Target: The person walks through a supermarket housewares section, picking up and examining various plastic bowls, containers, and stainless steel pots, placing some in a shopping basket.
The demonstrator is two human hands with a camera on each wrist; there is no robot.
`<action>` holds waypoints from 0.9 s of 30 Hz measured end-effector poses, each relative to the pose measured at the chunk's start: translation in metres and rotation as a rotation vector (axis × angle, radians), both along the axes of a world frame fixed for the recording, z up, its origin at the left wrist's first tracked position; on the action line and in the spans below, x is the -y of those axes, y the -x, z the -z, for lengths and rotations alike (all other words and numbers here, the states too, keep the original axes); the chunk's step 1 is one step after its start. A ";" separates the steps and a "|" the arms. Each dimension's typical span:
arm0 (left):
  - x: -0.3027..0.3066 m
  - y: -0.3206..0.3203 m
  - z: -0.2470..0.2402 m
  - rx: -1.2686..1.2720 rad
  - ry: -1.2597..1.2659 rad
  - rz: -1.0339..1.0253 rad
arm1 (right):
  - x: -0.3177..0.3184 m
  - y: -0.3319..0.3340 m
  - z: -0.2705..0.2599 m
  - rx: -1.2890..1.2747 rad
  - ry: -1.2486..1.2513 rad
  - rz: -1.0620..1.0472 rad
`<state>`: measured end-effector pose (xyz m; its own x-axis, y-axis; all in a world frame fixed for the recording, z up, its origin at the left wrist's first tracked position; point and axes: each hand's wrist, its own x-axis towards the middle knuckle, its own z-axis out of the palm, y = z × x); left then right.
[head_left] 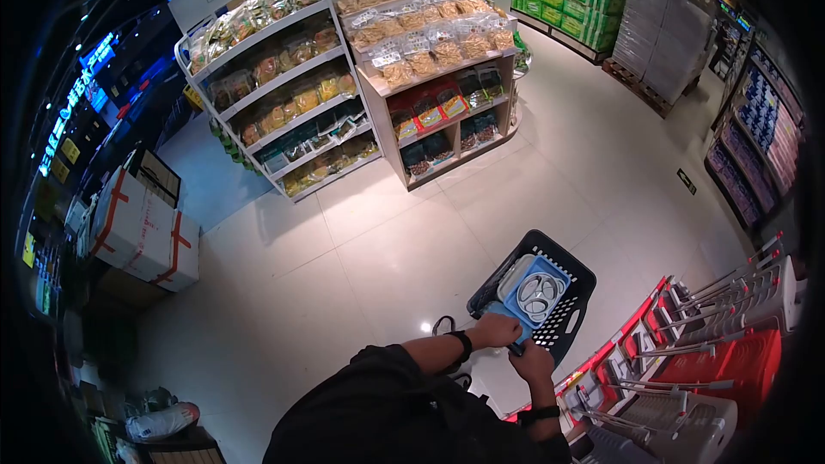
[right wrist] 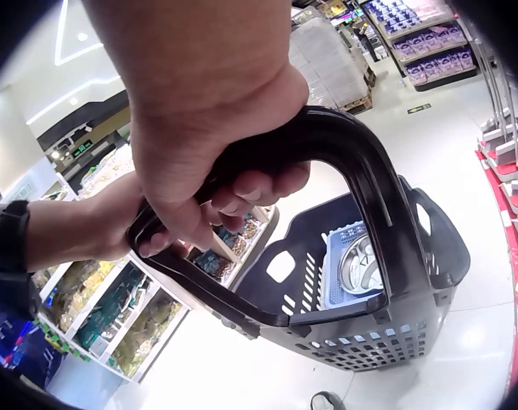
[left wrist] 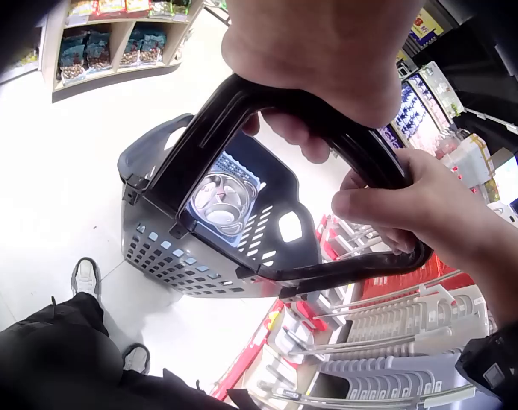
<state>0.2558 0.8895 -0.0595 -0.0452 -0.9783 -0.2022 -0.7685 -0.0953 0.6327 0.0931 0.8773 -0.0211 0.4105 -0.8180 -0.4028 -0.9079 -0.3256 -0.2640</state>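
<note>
Your left hand and right hand both clench the handle. The basket hangs near you, seemingly off the floor, with one blue tray already inside and room left.

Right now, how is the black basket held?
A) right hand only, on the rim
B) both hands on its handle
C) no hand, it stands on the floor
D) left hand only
B: the left hand and the right hand both curl round the handle of the basket.
</note>
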 end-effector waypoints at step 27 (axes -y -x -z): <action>0.196 -0.120 -0.005 0.125 -0.120 0.420 | 0.102 -0.102 0.029 0.149 0.121 0.427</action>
<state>0.3758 0.6933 -0.0547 -0.4012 -0.8495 -0.3425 -0.8262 0.1742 0.5357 0.1949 0.7750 -0.0501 0.0725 -0.9639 -0.2562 -0.9225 0.0328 -0.3845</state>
